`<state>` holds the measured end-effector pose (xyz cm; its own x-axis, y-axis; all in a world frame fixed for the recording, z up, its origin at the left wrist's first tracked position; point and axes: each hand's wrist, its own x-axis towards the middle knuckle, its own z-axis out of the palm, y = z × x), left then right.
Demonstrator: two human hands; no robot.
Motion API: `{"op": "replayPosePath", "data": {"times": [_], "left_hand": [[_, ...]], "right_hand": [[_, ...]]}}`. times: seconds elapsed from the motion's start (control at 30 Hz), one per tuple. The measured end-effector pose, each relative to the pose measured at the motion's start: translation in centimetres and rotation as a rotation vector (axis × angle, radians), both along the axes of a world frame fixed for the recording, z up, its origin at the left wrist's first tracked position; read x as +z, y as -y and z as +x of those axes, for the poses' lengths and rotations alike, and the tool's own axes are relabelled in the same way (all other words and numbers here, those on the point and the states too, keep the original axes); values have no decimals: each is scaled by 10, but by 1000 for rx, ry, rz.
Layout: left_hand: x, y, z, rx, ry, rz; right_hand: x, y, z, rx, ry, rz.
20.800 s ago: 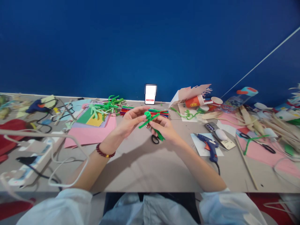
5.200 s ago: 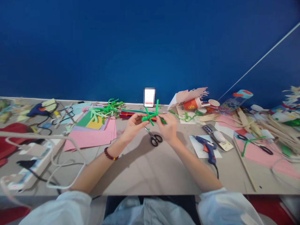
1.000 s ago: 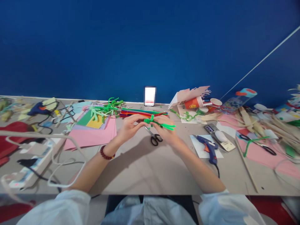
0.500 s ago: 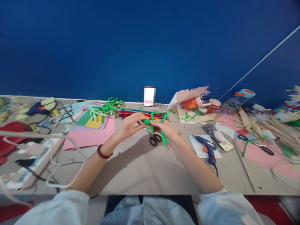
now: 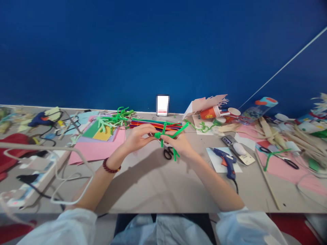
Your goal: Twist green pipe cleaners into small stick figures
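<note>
Between my two hands is a figure of bent green pipe cleaners point(image 5: 182, 130), with a coiled knob at its left end and limbs sticking out to the right. My left hand point(image 5: 140, 136) pinches the coiled end between thumb and fingertips. Closed on the body, my right hand point(image 5: 181, 143) has limbs showing above and below its fingers. Scissors with black handles point(image 5: 168, 153) lie on the table just under the hands, their blades partly hidden. Behind the hands rests a bundle of coloured pipe cleaners point(image 5: 155, 125).
A phone point(image 5: 162, 104) stands against the blue wall. To the left are pink paper point(image 5: 98, 149), green pipe cleaner shapes point(image 5: 112, 120) and a power strip point(image 5: 38, 180). On the right lie a blue glue gun point(image 5: 226, 160), another phone point(image 5: 245, 156), a stick point(image 5: 268, 182) and paper cups point(image 5: 211, 112).
Both hands have shifted slightly left with the pipe cleaner figure. Its right-hand limbs have turned a little, and more of the figure shows between my fingers.
</note>
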<state>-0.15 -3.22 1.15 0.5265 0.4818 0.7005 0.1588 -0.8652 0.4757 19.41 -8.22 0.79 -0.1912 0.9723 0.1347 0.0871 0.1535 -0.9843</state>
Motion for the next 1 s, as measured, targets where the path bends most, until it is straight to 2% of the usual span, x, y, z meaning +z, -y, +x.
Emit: {"op": "replayPosePath", "data": {"times": [0.2,0.37,0.57,0.8,1.0], "left_hand": [[4,1,-2,-23,-14,-71],[9,3,0,-16,-28,-113],[4,3,0,69,-7,-105],[2,5,3,52,-23,-96],[2,4,3,49,-2,-193]], "right_hand": [[4,2,1,4,36,57],[0,-1,1,-17,-11,-26],[1,0,-2,-72,-77,-75],[7,4,-4,-37,-119,-124],[0,1,-2,1,-154,-179]]}}
